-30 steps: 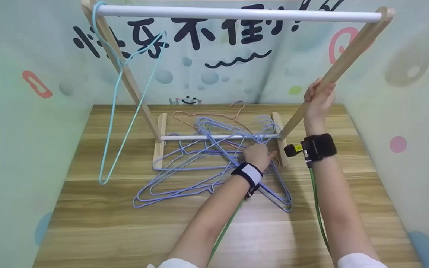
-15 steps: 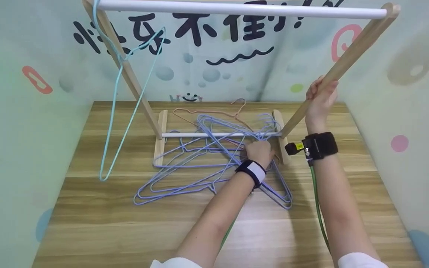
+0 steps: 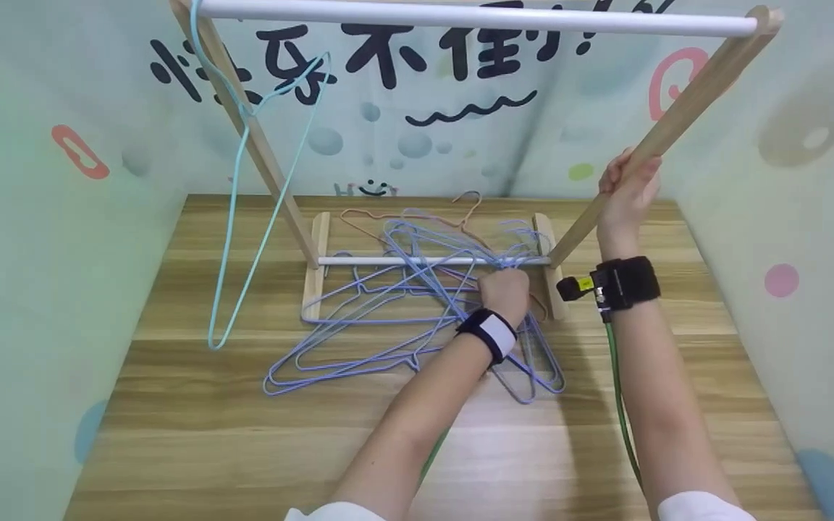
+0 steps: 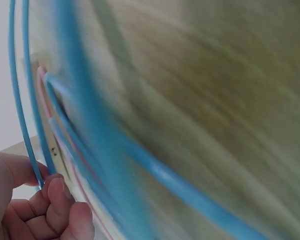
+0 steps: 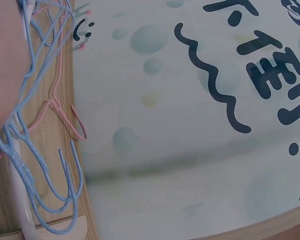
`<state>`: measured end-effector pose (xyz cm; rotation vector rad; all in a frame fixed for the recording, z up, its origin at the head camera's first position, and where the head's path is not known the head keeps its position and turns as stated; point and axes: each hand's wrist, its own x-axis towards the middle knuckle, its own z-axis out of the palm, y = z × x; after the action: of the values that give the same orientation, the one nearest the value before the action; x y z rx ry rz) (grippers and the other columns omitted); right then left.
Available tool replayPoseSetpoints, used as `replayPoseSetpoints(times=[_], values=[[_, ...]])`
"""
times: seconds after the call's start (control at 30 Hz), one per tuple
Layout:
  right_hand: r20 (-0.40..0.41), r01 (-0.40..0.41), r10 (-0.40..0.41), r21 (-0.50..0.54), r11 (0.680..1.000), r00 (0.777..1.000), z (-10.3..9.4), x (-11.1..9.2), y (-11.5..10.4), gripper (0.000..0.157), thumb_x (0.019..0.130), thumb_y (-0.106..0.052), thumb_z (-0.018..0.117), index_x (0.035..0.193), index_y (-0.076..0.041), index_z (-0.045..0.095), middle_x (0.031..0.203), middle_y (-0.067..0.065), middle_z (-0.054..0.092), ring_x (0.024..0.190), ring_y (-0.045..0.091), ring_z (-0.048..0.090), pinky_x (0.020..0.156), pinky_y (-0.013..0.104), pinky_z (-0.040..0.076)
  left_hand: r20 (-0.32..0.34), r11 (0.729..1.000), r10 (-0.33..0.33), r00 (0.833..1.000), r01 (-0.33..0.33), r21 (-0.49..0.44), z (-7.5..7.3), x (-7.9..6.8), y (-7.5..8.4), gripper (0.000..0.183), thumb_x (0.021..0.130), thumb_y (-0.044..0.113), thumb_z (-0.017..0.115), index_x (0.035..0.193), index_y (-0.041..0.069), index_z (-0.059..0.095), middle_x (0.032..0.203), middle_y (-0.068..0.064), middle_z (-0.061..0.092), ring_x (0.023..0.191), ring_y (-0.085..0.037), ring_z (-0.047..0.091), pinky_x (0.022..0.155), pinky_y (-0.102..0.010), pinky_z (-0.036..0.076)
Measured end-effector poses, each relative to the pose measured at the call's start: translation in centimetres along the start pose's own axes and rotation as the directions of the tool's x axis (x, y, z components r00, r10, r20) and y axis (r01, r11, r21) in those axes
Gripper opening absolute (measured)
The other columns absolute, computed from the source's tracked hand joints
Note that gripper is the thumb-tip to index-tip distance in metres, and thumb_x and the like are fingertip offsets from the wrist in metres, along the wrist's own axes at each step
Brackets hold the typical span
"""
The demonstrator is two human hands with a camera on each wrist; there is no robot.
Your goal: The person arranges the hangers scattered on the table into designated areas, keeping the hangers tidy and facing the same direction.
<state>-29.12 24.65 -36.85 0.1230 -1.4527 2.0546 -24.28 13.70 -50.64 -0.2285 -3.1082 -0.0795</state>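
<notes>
In the head view my left hand point(image 3: 504, 293) is low over a tangled heap of blue wire hangers point(image 3: 359, 376). The left wrist view has its thumb and fingers pinching a blue hanger point(image 4: 21, 110), though the back of the hand hides this grip from above. My right hand point(image 3: 627, 192) grips the right wooden post point(image 3: 699, 101) of a clothes rack, its fingers wrapped around the wood. Hooks of several blue hangers point(image 5: 70, 190) show in the right wrist view, near the rack's lower white bar point(image 5: 21, 200).
One light-blue hanger point(image 3: 232, 239) hangs at the left end of the white top rail point(image 3: 460, 16). Behind the heap a salmon-pink hanger point(image 3: 468, 217) lies on the wood-grain table point(image 3: 192, 449). The left post point(image 3: 265, 152) stands opposite, and printed walls point(image 3: 417, 166) enclose the back and sides.
One blue hanger under my left hand has swung apart from the bunch, its lower corner shifting left and towards me. My right hand keeps its hold on the post.
</notes>
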Motion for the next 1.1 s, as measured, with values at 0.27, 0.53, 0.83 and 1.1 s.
replayPoseSetpoints(times=[0.27, 0.53, 0.83, 1.1], values=[[0.002, 0.004, -0.004, 0.002, 1.000, 1.000, 0.2, 0.1, -0.2, 0.049, 0.097, -0.011, 0.003, 0.070, -0.004, 0.043, 0.056, 0.006, 0.031, 0.048, 0.016, 0.028, 0.047, 0.025, 0.023, -0.090, 0.998, 0.035, 0.995, -0.040, -0.058, -0.8, -0.9, -2.7, 0.018, 0.085, 0.017, 0.056, 0.070, 0.019, 0.066, 0.070, 0.004, 0.064, 0.059, -0.012, 0.059, 0.042, -0.029, 0.044], [0.010, 0.050, -0.050, -0.017, 0.999, 0.999, 0.0, 0.0, 0.2, 0.049, 0.097, -0.010, 0.003, 0.071, -0.005, 0.044, 0.056, 0.006, 0.031, 0.048, 0.017, 0.028, 0.045, 0.024, 0.024, -0.242, 0.993, 0.054, 0.969, -0.078, -0.092, -2.5, -2.1, -5.2, 0.029, 0.086, 0.017, 0.053, 0.057, 0.017, 0.058, 0.059, 0.004, 0.058, 0.050, -0.012, 0.054, 0.038, -0.026, 0.041], [-0.002, 0.057, -0.057, -0.001, 0.998, 0.998, 0.1, 0.1, 0.5, 0.048, 0.096, -0.008, 0.002, 0.071, -0.004, 0.043, 0.055, 0.006, 0.029, 0.047, 0.016, 0.027, 0.045, 0.024, 0.023, -0.353, 0.950, -0.016, 0.935, -0.095, -0.296, -5.5, -3.4, -7.4, 0.039, 0.092, 0.024, 0.047, 0.054, 0.016, 0.045, 0.050, 0.004, 0.046, 0.042, -0.010, 0.044, 0.035, -0.023, 0.034], [-0.003, 0.029, -0.029, 0.024, 0.999, 1.000, 0.0, 0.1, 0.5, 0.047, 0.098, -0.015, 0.006, 0.074, -0.003, 0.045, 0.056, 0.006, 0.030, 0.047, 0.015, 0.028, 0.045, 0.024, 0.023, -0.376, 0.836, -0.061, 0.925, -0.158, -0.525, -8.8, -5.0, -9.3, 0.037, 0.095, 0.025, 0.042, 0.061, 0.014, 0.051, 0.049, 0.005, 0.040, 0.042, -0.010, 0.038, 0.038, -0.022, 0.029]])
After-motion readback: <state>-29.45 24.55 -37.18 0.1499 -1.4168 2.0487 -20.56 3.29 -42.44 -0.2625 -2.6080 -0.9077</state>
